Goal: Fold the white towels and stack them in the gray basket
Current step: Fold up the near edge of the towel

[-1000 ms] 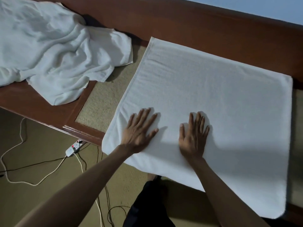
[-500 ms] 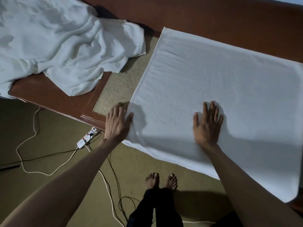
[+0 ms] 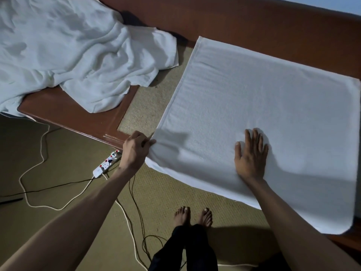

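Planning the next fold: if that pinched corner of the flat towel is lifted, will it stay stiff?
Likely floppy: the flat towel puckers where the left hand pinches it. Probably won't slide: the right hand presses it flat.
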A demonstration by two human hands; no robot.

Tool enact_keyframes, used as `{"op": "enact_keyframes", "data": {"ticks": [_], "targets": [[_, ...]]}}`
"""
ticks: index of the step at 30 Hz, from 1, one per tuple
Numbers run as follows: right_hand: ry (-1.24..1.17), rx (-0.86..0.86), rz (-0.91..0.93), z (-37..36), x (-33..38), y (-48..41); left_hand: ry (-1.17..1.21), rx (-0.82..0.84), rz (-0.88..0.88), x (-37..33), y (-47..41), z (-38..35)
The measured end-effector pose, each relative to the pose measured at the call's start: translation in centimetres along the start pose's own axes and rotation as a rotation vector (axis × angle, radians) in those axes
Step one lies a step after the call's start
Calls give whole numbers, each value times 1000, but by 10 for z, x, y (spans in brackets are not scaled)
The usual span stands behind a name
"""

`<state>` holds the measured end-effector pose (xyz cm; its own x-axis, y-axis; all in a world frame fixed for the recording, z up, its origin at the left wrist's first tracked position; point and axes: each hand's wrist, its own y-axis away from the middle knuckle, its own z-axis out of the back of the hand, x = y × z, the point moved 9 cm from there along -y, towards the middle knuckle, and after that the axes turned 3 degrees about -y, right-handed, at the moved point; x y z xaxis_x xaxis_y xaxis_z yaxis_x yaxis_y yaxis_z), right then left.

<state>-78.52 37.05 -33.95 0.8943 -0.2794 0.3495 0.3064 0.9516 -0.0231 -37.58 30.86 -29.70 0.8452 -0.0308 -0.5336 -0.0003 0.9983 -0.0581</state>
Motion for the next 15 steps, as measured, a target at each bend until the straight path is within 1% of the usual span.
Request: {"op": "enact_keyframes", "data": {"ticks": [2,4,5,7,8,10,11,13,15], "targets": [[2,-4,-12,0,0,1,-68,-52,-13,-5,-2,5],[4,-12,-24,-1,1,2,-192,-82,-92,-30,-2,-2],[3,-17,-30,-1,1,3,-201,-62,-138,-48,-2,-11],[-3,-19,-46,-3,2,4,-136,51,-198,-87,0,-40],[-9,-21,-51,-3,2,4,-118,139,-223,-104,2,-60],[-11,-33,-49,-3,0,4,-152,321,-262,-123,10,-99],[-8,-37,-44,-3,0,4,-198,375,-281,-123,13,-113],[-5,-45,-37,-3,0,4,-282,397,-321,-111,15,-119],[-1,-51,-40,-3,0,5,-328,396,-337,-92,11,-109]]}}
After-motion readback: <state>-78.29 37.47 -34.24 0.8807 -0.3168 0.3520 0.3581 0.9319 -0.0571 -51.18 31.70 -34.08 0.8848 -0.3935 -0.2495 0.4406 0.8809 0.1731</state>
